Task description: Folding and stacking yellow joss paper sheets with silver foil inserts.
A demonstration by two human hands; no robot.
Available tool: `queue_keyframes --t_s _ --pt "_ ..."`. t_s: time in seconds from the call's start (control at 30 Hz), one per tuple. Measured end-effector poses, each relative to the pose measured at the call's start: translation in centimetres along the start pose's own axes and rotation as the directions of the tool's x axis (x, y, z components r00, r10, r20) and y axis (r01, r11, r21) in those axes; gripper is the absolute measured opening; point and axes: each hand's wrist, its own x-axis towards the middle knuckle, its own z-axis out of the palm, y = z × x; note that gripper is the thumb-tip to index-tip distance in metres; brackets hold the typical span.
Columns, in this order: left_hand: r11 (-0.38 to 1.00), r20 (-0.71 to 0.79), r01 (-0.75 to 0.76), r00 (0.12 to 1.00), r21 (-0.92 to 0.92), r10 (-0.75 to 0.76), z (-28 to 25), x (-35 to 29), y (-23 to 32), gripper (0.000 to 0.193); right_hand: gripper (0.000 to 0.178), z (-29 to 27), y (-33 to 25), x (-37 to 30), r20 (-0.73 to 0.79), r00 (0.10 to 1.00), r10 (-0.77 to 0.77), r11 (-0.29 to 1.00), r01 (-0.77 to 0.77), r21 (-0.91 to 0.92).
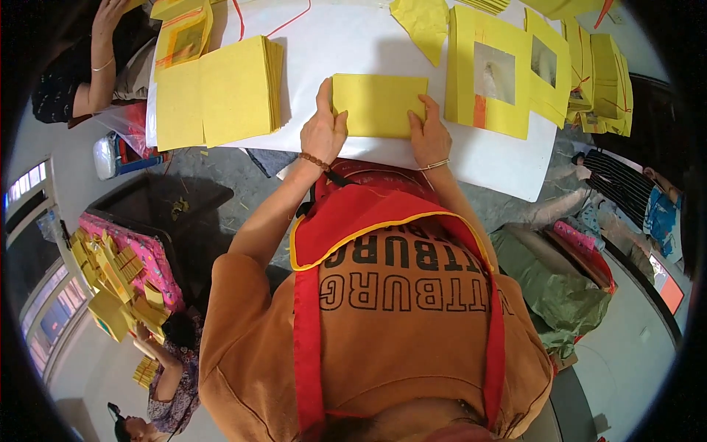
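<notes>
On the white table in front of me lies a rectangular yellow paper piece [379, 105]; whether it is one folded sheet or a thin stack I cannot tell. My left hand [324, 131] grips its left edge, fingers along the side and thumb at the near corner. At the right edge my right hand [430, 134] holds it the same way, fingers bent over the side. A thick stack of yellow paper [239, 96] sits to the left of my left hand. To the right of my right hand are yellow sheets with a grey printed panel and an orange strip [490, 81].
The white table [508, 166] ends just before my body. A crumpled yellow sheet [423, 26] and red strings [291, 22] lie toward its far side. One person's arm [96, 74] is at the far left; another person [173, 368] handles yellow bundles [121, 272] at the lower left.
</notes>
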Motion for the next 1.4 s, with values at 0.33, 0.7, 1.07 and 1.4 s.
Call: queue_keyframes --t_s 0.33,0.7,1.07,1.4 --pt "0.951 -0.108 -0.225 0.962 0.215 0.252 -1.1 1.4 2.7 0.057 0.025 -0.6 -0.4 0.4 0.033 0.999 0.039 0.999 -0.038 -0.018" --pt "0.714 0.198 -0.583 0.809 0.388 0.553 4.3 3.0 2.7 0.067 0.029 -0.5 0.3 0.4 -0.002 1.000 0.011 0.995 -0.011 0.100" --pt "0.648 0.332 -0.613 0.790 0.452 0.516 5.1 3.4 1.3 0.058 0.053 1.7 -1.7 1.6 0.030 0.773 -0.634 0.769 0.634 -0.088" --pt "0.908 0.099 -0.349 0.920 -0.234 0.379 3.5 4.5 -0.2 0.057 0.055 4.1 -1.3 2.4 0.133 0.853 -0.505 0.813 0.522 -0.259"
